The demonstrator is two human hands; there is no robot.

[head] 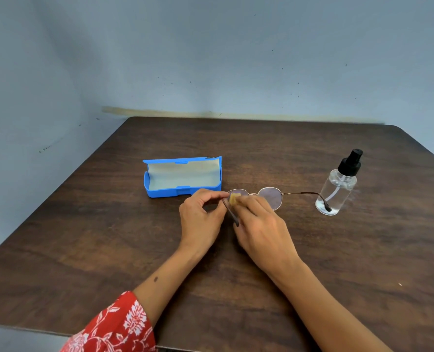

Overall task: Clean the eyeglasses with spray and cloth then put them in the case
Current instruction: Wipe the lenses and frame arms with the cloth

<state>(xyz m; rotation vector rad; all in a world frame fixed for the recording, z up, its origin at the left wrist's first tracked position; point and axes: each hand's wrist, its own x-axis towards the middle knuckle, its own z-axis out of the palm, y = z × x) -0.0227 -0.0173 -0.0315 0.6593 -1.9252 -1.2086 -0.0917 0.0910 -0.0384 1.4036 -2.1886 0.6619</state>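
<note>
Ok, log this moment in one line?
step: wiping lens | left hand: holds glasses | right hand: rubs cloth | case: open | spray bottle: upright

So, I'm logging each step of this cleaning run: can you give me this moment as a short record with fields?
stage: wiping a lens, glasses not yet in the case
left hand: pinches the eyeglasses at the frame's left end
right hand: presses a small yellow cloth on the left lens
case: blue, open, empty, on the table behind the hands
spray bottle: clear, black nozzle, upright on the right, untouched
right temple arm: extends toward the bottle
</note>
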